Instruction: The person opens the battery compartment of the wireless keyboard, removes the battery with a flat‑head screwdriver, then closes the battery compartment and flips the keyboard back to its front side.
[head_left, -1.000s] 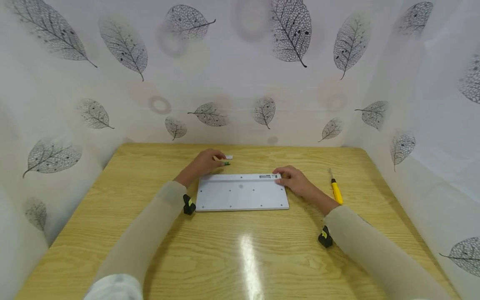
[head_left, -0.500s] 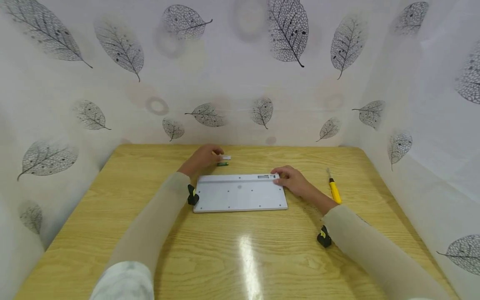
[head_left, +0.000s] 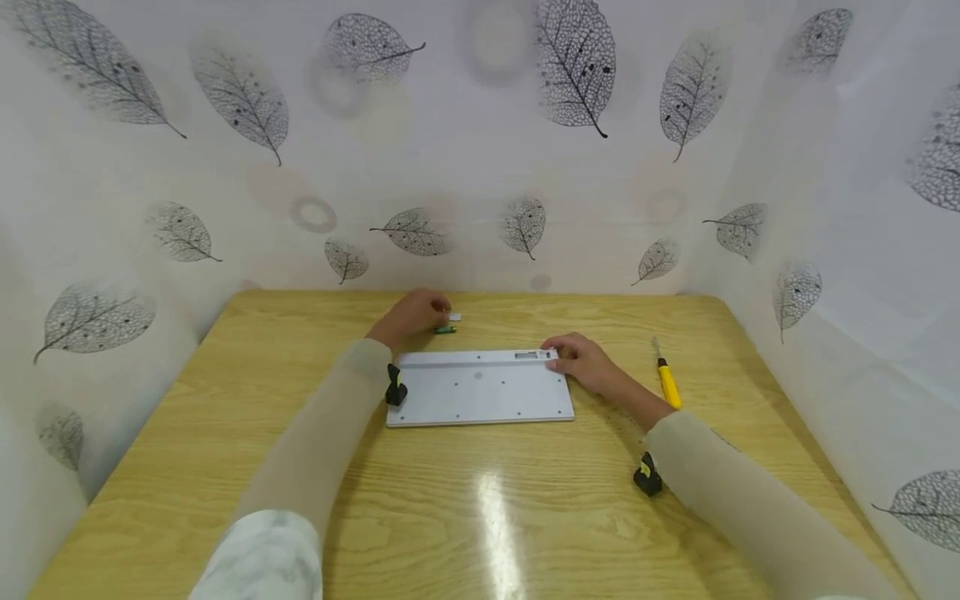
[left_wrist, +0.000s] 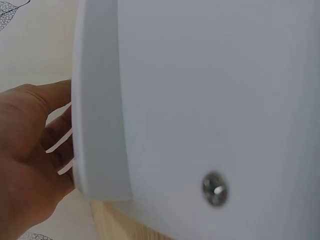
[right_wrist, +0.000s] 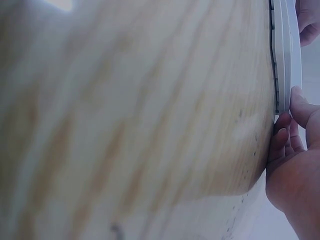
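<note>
A white keyboard [head_left: 480, 392] lies underside up, with screws along it and an uncovered slot [head_left: 527, 355] near its far right corner. My right hand [head_left: 588, 364] grips that corner; in the right wrist view the thumb [right_wrist: 298, 107] is on one face and the fingers curl under the other. Beyond the keyboard's far left edge, my left hand [head_left: 415, 315] pinches the left end of a small flat white piece [head_left: 455, 317]. Just nearer than it lies a green battery [head_left: 445, 330]. In the left wrist view the keyboard hides the left fingertips.
A yellow-handled screwdriver [head_left: 670, 385] lies to the right of the keyboard, its shaft pointing away. The wooden table [head_left: 420, 500] ends at a leaf-patterned white curtain [head_left: 465, 167] at the back and sides.
My left hand has left the green battery and brought its fingers onto the small white piece. The left forearm has swung right, over the keyboard's left edge. The right hand keeps its grip.
</note>
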